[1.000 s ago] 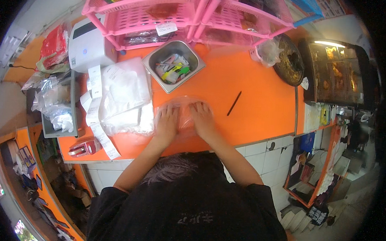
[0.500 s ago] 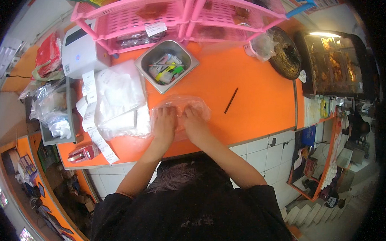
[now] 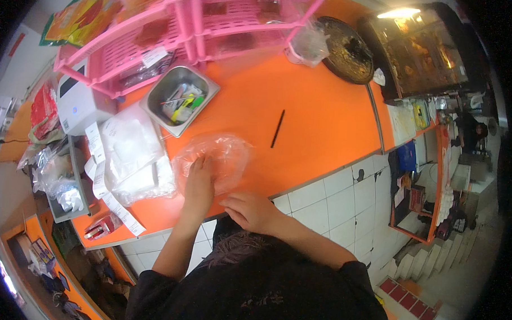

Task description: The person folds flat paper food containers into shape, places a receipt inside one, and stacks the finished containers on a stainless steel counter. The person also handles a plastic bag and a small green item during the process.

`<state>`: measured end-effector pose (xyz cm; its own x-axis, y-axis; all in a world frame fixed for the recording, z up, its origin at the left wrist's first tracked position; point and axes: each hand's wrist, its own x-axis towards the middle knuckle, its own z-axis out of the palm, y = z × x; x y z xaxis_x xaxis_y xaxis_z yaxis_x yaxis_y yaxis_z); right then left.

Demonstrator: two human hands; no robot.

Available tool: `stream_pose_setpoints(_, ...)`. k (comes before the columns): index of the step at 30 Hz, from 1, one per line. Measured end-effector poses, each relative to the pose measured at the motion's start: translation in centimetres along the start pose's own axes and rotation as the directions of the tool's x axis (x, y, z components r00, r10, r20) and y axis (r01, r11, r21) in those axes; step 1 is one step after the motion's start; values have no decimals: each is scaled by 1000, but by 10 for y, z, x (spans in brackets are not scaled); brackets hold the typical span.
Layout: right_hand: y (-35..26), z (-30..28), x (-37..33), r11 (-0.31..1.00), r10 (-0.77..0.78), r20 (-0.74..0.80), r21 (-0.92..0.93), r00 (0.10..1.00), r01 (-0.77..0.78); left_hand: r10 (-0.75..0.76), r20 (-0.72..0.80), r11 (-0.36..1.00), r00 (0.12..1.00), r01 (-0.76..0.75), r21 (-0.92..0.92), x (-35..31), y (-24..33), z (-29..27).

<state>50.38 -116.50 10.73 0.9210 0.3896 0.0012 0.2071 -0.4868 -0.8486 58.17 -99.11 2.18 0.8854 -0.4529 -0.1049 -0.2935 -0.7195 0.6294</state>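
Note:
A clear, thin plastic bag point(image 3: 232, 159) lies spread out on the orange counter. My left hand point(image 3: 200, 179) presses down on its left part with the fingers stretched out. Off the bag, at the counter's front edge close to my body, is my right hand point(image 3: 247, 210); its fingers are loosely bent, with nothing seen in them. Left of the bag is a pile of white plastic bags point(image 3: 133, 150), with a long printed paper strip point(image 3: 98, 177) along its left side. Behind the bag stands a steel container point(image 3: 151, 103) with markers and small items inside.
Pink plastic racks point(image 3: 187, 28) rise at the back. A white box-shaped device point(image 3: 83, 106) and a grey bin point(image 3: 78, 173) stand at the left. A black pen point(image 3: 278, 128) lies right of the bag. Farther right are a round dark tray point(image 3: 350, 47) and a lit glass cabinet point(image 3: 420, 50).
My right hand has come off the bag and drawn back toward my body. My left hand stays on the bag, which now looks flatter. The view has shifted and turned.

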Motion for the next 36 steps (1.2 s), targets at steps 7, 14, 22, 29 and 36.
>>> stream_pose_setpoints(7,20,0,-137,924,381,1,11,925,-381,-4,-51,988,999,11,151,25,-33,26)
stream_pose_setpoints(14,139,62,-369,482,840,179,182,511,-857,192,-193,972,962,-159,175,-9,114,-5)
stream_pose_setpoints(22,170,182,-573,272,874,42,785,485,-557,619,168,785,767,-604,-137,-78,324,177)
stream_pose_setpoints(29,152,221,-642,199,946,-68,893,317,-403,487,730,784,480,-608,-123,-80,297,405)
stream_pose_setpoints(36,175,255,-696,122,988,-83,936,131,-331,-122,914,664,388,-652,365,-60,150,506)
